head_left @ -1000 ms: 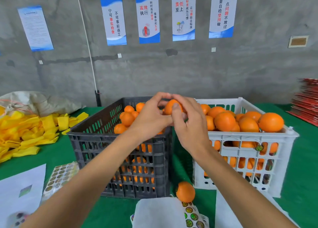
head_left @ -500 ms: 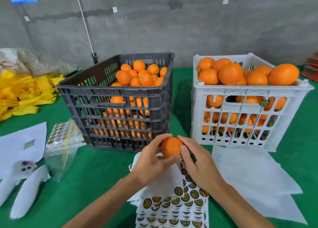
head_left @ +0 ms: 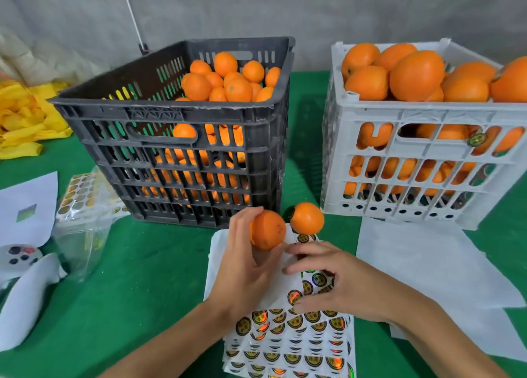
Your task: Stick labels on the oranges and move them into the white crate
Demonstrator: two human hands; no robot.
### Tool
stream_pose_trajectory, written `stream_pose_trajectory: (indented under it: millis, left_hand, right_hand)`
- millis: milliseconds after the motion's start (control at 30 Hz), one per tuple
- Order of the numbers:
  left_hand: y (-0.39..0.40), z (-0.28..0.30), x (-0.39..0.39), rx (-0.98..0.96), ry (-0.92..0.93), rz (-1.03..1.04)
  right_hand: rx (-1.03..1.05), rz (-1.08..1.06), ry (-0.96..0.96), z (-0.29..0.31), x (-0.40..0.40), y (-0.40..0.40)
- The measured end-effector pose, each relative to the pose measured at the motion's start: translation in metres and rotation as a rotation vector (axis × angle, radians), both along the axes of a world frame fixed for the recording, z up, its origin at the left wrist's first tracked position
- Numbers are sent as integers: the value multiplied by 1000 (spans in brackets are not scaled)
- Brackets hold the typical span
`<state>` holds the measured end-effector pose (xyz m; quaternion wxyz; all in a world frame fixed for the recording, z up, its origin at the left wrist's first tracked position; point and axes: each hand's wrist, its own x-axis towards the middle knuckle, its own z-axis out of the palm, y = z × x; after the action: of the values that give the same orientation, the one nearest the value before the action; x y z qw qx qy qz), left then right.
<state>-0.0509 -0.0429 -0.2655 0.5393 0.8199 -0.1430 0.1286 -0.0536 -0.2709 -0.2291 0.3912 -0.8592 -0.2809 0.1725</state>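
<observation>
**Orange in the left hand, right hand at the label sheet**

The left hand (head_left: 245,266) grips an orange (head_left: 268,229) with curled fingers, holding it just above the near edge of the green tabletop (head_left: 137,286), in front of the black crate (head_left: 182,155). The right hand (head_left: 339,283) rests on the sheet of round labels (head_left: 291,346), fingers bent over the stickers; whether a label is pinched between them cannot be told. A second orange (head_left: 307,218), with a dark sticker on its left side, sits on the top of the sheet, just beside the held one. The black crate is partly filled with oranges. The white crate (head_left: 422,161), to its right, is heaped with oranges above its rim. White paper sheets (head_left: 422,266) lie in front of the white crate.
</observation>
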Motion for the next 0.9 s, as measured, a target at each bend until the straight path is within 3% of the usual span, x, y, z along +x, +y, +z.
stream_pose_trajectory:
  millis: [467,567,733,900]
  left_hand:
    - [5,0,5,110,-21,102]
    - [6,0,5,91,-7,85]
    - [6,-2,6,127,-76,3]
    - [4,-7,9,126,-130,-50]
  right_hand:
    - [126,6,-319,-6,-8,16]
    - [309,-56,-224,-1,-11,18]
    - [610,-338,-81,2,-7,26]
    - [638,-416,-54,-5,-8,32]
